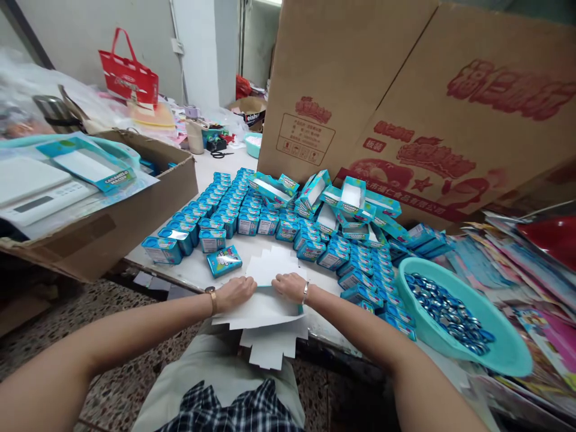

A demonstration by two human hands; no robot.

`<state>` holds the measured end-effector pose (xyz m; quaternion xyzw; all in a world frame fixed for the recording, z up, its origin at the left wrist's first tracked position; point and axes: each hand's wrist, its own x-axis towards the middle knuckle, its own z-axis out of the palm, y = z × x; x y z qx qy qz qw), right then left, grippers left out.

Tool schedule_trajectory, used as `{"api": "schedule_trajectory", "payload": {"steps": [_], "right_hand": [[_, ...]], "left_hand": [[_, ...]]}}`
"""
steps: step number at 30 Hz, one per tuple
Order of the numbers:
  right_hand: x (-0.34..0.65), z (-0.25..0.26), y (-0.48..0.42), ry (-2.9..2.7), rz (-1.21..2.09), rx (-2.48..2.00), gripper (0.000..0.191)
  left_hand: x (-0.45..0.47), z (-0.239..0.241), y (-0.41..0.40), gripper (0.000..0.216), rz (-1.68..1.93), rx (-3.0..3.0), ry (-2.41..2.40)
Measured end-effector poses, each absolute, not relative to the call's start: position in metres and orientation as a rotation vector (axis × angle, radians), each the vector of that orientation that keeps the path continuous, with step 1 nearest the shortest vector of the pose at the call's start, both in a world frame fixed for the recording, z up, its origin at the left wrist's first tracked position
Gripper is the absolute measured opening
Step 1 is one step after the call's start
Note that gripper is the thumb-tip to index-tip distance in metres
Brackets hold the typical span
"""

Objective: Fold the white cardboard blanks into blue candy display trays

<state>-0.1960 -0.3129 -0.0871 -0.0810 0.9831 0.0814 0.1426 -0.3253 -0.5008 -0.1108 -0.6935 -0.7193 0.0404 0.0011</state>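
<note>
White die-cut cardboard sheets (270, 348) lie at the table's front edge, some hanging over my lap. My left hand (236, 294) has its fingers curled at the left of the top cardboard sheet (274, 267). Close beside it, my right hand (290, 287) pinches the same sheet along a line where a thin blue edge shows. Just beyond my left hand lies a single blue candy box (225, 261), flat on the table. Rows of upright blue candy boxes (211, 240) curve around the work spot, with more boxes (355, 276) on the right.
Open blue display trays (353, 195) are piled before a large brown carton (342, 78). A turquoise basin (508, 336) of shiny blue wrapped pieces stands right. At left, a cardboard box (148, 210) bears a white scale (45, 192). Scissors (221, 154) lie farther back.
</note>
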Motion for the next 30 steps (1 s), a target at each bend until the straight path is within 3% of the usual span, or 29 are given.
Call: {"api": "schedule_trajectory", "payload": {"steps": [6, 9, 11, 14, 16, 19, 22, 24, 30], "right_hand": [[-0.223, -0.073, -0.334, 2.728, 0.092, -0.026, 0.022], [-0.232, -0.068, -0.343, 2.821, -0.205, 0.017, 0.03], [-0.227, -0.064, -0.341, 2.868, -0.477, 0.103, 0.04], [-0.209, -0.06, -0.33, 2.964, -0.869, 0.284, 0.064], [-0.198, -0.061, -0.326, 3.031, -1.209, 0.4, 0.076], [-0.192, -0.072, -0.33, 2.911, -1.724, 0.526, 0.08], [-0.194, -0.093, -0.336, 2.703, -2.068, 0.691, 0.066], [-0.195, -0.107, -0.335, 2.636, -2.181, 0.805, 0.054], [-0.204, -0.127, -0.317, 2.803, -1.913, 0.927, 0.049]], "left_hand": [[-0.33, -0.108, -0.489, 0.023, -0.093, -2.261, -2.321], [-0.328, -0.082, -0.491, 0.024, -0.327, -2.212, -2.354], [-0.326, -0.058, -0.501, 0.025, -0.723, -1.985, -2.365], [-0.321, -0.037, -0.517, 0.05, -1.435, -1.314, -2.308], [-0.314, -0.04, -0.52, 0.07, -1.823, -0.979, -2.283], [-0.299, -0.062, -0.507, 0.084, -2.32, -0.999, -2.352], [-0.296, -0.079, -0.488, 0.072, -2.61, -1.258, -2.322], [-0.301, -0.081, -0.48, 0.058, -2.603, -1.403, -2.36], [-0.317, -0.079, -0.471, 0.028, -2.469, -1.392, -2.643]]}}
